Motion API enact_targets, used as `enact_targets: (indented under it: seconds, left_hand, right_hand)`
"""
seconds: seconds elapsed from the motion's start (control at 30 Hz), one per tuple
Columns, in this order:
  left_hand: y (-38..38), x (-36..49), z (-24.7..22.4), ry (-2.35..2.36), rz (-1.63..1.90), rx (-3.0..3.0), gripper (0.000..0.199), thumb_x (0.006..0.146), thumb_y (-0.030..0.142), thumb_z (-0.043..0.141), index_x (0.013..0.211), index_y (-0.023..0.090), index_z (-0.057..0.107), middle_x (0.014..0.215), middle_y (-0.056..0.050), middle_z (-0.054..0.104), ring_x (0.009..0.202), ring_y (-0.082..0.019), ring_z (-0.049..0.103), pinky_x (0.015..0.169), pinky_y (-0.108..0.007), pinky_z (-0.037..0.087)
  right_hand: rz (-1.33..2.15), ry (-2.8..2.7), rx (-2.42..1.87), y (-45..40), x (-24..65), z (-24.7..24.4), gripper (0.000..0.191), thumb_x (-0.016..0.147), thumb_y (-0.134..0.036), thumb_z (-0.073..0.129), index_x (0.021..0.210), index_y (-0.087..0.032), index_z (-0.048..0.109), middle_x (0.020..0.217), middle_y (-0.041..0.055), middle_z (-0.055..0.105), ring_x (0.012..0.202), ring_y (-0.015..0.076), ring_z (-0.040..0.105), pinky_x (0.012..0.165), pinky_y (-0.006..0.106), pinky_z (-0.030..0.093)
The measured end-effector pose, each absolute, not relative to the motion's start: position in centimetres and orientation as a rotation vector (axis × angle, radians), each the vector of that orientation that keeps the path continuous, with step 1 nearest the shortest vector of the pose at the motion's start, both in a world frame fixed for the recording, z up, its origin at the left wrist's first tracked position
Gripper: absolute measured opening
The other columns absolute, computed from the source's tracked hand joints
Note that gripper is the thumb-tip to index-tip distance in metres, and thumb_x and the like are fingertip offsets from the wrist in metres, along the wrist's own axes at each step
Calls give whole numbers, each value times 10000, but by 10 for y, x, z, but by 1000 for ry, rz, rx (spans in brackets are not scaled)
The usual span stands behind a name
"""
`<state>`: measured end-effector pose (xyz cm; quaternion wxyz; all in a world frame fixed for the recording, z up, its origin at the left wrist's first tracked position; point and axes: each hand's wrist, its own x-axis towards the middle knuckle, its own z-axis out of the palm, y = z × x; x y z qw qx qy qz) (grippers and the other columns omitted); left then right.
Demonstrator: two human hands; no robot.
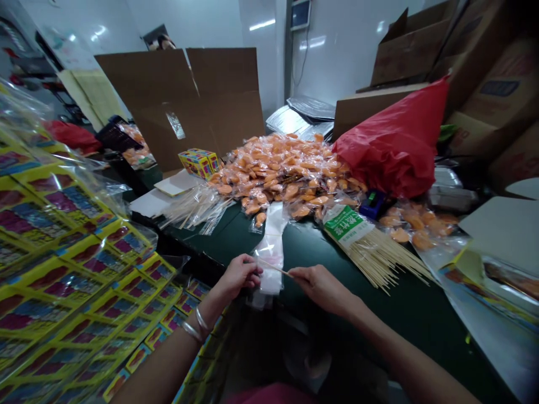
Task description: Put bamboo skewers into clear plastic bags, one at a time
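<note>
Centrally, left hand (240, 275): curled, gripping a clear plastic bag (269, 280).
Right hand (322, 289): nearly closed, pinching a bamboo skewer (275, 267) over the bag.
Beyond: heap of bagged orange pieces (282, 174); green-labelled packet (349, 224) holding more skewers.

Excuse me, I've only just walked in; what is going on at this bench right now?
A person at a green-topped bench pinches a clear plastic bag in the left hand, while the right hand holds a thin wooden skewer near it. Beyond lies a heap of orange wrapped pieces, with a bundle of skewers nearby and yellow printed cards at the left.
</note>
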<state>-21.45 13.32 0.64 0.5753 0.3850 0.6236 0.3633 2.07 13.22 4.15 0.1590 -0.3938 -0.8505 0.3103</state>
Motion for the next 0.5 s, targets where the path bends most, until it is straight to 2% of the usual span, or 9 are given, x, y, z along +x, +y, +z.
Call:
enact_targets:
  seconds: [0.1, 0.17, 0.23, 0.3, 0.37, 0.43, 0.5]
  left_hand:
    - [134, -218, 9, 1549, 791, 1035, 154, 860, 211, 419, 753, 151, 511, 681, -35, 620, 449, -104, 550, 416, -196, 380]
    - [134, -224, 13, 1630, 787, 1164, 206, 860, 230, 434, 710, 149, 549, 679, -44, 609, 534, -137, 576, 485, -225, 413]
    - [134, -230, 17, 1726, 828, 1296, 193, 851, 230, 470, 718, 157, 589, 774, -69, 614, 763, -192, 607, 631, -256, 450]
    - [135, -234, 21, 1813, 890, 1412, 141, 844, 219, 493, 805, 177, 622, 963, -97, 604, 1034, -242, 532, 801, -285, 433]
    - [137, -236, 23, 1827, 1004, 1450, 130, 829, 204, 520, 889, 198, 635, 1112, -102, 566, 1153, -249, 450, 882, -288, 405]
    - [138, -235, 23, 1738, 1112, 1328, 112, 810, 193, 549, 871, 203, 643, 1092, -92, 581, 1096, -227, 494, 843, -263, 434]
    - [137, -231, 22, 1625, 1116, 1141, 80, 798, 183, 557, 794, 183, 637, 893, -77, 626, 864, -191, 590, 689, -243, 477]
  right_hand:
    - [930, -2369, -1122, 124, 31, 47, 311, 929, -257, 363, 874, -189, 662, 608, -15, 537, 551, 113, 440, 531, 213, 286]
    - [954, -2311, -1134, 120, 36, 50, 310, 931, -268, 359, 908, -188, 658, 597, -24, 508, 545, 113, 426, 526, 213, 288]
    - [972, -2268, -1134, 116, 40, 51, 313, 931, -279, 359, 901, -184, 656, 590, -24, 496, 541, 115, 421, 522, 216, 292]
    - [987, -2238, -1118, 114, 42, 51, 313, 927, -282, 363, 898, -183, 659, 591, -21, 504, 539, 118, 431, 522, 219, 300]
    - [990, -2211, -1107, 112, 43, 51, 304, 921, -278, 375, 908, -185, 664, 595, -17, 522, 539, 121, 454, 528, 222, 316]
    - [991, -2183, -1101, 110, 43, 49, 297, 912, -278, 389, 910, -187, 672, 600, -12, 542, 544, 126, 482, 535, 225, 333]
    - [1008, -2148, -1101, 109, 44, 46, 306, 912, -290, 392, 915, -187, 680, 591, -8, 558, 538, 130, 500, 529, 225, 342]
